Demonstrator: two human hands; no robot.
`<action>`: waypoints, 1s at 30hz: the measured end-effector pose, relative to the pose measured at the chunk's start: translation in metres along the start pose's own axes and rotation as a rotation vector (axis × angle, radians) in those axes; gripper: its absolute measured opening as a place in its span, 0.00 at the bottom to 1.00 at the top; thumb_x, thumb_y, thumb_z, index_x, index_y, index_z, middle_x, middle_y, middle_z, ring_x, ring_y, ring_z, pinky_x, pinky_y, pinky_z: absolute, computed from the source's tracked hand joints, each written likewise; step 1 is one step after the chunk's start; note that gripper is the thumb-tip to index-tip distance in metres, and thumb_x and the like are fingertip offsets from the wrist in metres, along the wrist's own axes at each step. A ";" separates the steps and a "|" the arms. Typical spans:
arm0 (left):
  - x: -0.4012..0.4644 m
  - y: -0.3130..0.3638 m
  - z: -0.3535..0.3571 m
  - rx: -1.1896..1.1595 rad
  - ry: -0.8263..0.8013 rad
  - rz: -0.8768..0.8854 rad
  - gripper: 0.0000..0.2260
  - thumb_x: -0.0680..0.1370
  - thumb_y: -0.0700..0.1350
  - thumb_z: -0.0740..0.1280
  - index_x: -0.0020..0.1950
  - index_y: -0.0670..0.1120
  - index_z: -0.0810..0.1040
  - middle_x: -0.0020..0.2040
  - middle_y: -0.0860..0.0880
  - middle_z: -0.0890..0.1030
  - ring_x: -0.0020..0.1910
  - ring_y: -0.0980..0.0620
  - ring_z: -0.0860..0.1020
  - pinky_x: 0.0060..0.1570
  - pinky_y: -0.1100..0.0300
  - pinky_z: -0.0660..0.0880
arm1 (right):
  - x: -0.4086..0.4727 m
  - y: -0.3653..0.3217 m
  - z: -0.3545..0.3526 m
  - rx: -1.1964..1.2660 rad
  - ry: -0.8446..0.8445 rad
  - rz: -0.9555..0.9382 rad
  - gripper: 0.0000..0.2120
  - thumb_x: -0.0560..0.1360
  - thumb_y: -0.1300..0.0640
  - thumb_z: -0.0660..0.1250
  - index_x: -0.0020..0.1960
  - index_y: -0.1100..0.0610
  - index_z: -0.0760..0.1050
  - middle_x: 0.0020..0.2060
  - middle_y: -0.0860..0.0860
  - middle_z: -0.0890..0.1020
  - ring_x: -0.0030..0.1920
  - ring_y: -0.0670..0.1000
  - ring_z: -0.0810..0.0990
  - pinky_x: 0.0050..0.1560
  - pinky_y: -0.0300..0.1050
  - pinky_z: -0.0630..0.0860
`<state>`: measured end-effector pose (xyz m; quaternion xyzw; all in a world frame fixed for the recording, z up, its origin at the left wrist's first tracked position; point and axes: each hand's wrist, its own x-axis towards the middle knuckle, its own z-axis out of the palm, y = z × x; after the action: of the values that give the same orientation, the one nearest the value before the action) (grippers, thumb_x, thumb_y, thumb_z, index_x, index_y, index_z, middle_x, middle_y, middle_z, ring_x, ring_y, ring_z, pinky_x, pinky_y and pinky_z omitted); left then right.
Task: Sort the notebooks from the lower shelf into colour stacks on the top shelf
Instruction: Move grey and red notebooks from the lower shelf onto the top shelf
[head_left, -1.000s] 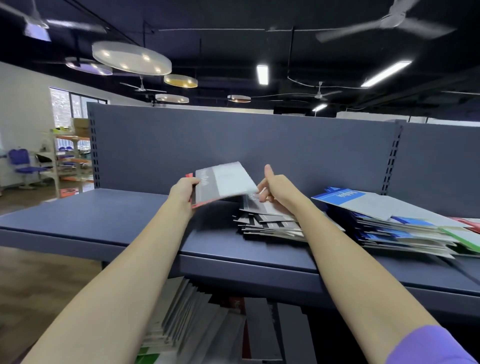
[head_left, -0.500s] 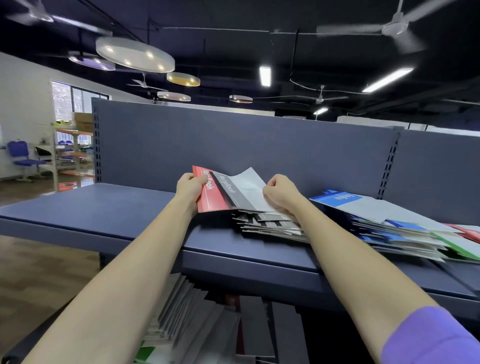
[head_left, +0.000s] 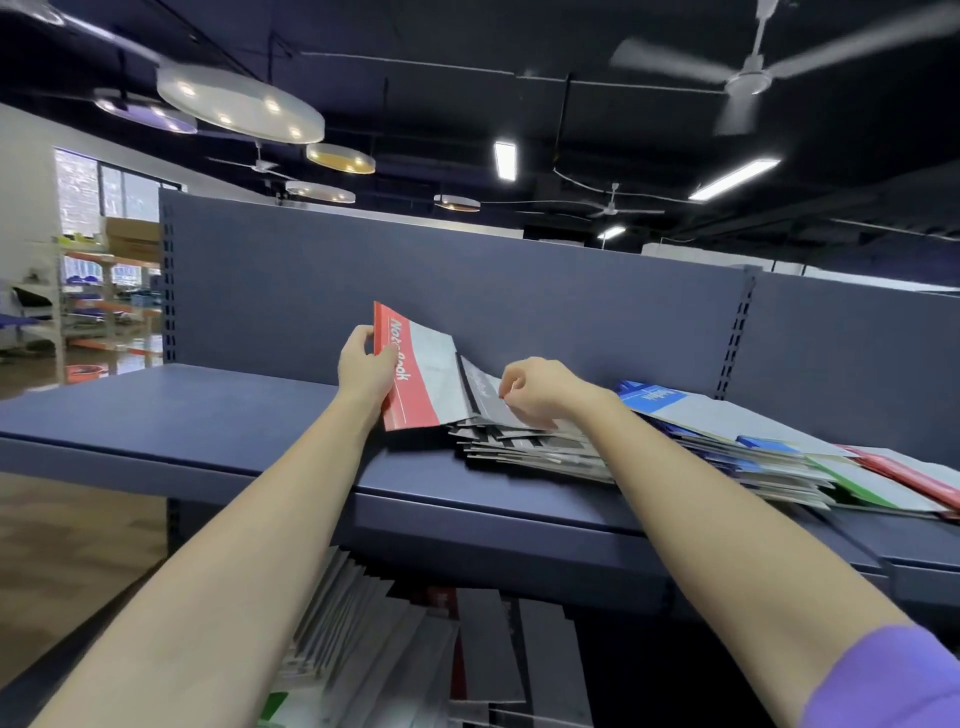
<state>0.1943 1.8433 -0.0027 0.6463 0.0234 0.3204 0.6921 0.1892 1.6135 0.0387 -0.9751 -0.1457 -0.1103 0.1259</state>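
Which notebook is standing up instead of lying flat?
The red-striped notebook, gripped by the left hand, stands tilted on its edge. The other notebooks lie flat in the black stack and blue stack.

The right hand (head_left: 535, 392) hid part of the grey pile (head_left: 524, 441) beneath it. Notebooks on the lower shelf (head_left: 395, 649) ran off the bottom edge, blurred. The red notebooks (head_left: 914, 475) at far right were cut off.
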 end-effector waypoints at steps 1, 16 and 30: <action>-0.001 0.000 0.000 -0.003 -0.005 0.012 0.05 0.81 0.39 0.62 0.55 0.47 0.74 0.44 0.50 0.81 0.38 0.52 0.81 0.35 0.61 0.77 | -0.002 -0.002 0.002 -0.016 -0.009 -0.005 0.10 0.75 0.57 0.59 0.49 0.47 0.78 0.51 0.49 0.82 0.54 0.54 0.77 0.55 0.49 0.76; -0.014 0.071 -0.041 0.091 -0.051 0.275 0.07 0.82 0.45 0.65 0.59 0.51 0.73 0.51 0.51 0.81 0.45 0.52 0.82 0.45 0.54 0.80 | 0.008 -0.038 0.020 0.128 0.008 0.026 0.11 0.77 0.59 0.58 0.54 0.54 0.78 0.56 0.51 0.81 0.55 0.57 0.77 0.61 0.52 0.74; -0.036 0.109 0.031 0.685 -0.270 0.229 0.06 0.78 0.46 0.66 0.51 0.45 0.78 0.42 0.46 0.84 0.36 0.47 0.84 0.32 0.56 0.80 | -0.008 0.016 -0.054 0.919 0.370 0.110 0.11 0.77 0.55 0.64 0.53 0.63 0.72 0.49 0.56 0.82 0.49 0.57 0.82 0.55 0.59 0.80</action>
<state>0.1348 1.7946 0.0876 0.8750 -0.0345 0.2812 0.3927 0.1773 1.5812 0.0842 -0.7892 -0.1029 -0.1989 0.5718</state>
